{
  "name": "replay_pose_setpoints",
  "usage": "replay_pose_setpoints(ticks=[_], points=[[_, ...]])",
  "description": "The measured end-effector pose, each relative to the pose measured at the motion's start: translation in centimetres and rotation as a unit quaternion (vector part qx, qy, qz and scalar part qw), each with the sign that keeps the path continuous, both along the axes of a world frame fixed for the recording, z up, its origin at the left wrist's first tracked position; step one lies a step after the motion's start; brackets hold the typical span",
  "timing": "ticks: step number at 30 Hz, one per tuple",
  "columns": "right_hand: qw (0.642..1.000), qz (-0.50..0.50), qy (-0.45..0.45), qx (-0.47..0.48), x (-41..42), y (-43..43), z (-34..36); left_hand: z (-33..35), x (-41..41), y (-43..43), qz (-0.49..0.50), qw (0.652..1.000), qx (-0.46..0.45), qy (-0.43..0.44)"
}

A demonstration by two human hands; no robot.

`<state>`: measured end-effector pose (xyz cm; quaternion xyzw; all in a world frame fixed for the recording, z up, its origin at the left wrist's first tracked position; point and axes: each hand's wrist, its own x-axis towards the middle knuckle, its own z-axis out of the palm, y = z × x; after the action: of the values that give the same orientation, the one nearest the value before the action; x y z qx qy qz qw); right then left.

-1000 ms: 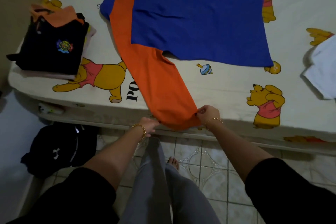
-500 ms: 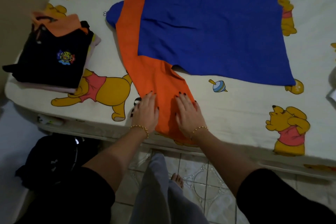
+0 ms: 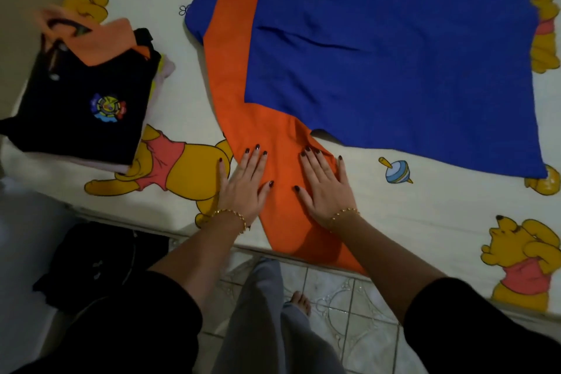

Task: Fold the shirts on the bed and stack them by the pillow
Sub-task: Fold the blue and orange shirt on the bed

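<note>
In the head view, the blue and orange shirt [image 3: 394,70] lies spread flat on the bed [image 3: 425,215], from the middle toward the far side. Its orange sleeve [image 3: 280,143] reaches to the near edge. My left hand [image 3: 243,182] and right hand [image 3: 326,185] lie flat on this sleeve, side by side, fingers straight and a little apart, gripping nothing. The stack of folded shirts [image 3: 82,106], a black one on top, sits at the left.

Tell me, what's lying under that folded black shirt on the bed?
Pale pink fabric peeks out beneath the black shirt, along its near edge and at its far corner. How many garments are stacked there cannot be seen; the shirt covers them.
</note>
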<state>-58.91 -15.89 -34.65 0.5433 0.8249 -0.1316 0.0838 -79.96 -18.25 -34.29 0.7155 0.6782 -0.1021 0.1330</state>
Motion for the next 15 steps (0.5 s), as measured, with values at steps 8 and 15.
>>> replay_pose_setpoints(ticks=[8,15], points=[[0.998,-0.001,-0.016,-0.061,0.4,2.0,1.8,1.3,-1.5,0.9,-0.024,0.998,-0.041,0.031],[0.99,0.022,0.119,-0.066,2.8,6.8,8.7,8.2,-1.9,7.5,-0.075,0.996,-0.044,-0.013]])
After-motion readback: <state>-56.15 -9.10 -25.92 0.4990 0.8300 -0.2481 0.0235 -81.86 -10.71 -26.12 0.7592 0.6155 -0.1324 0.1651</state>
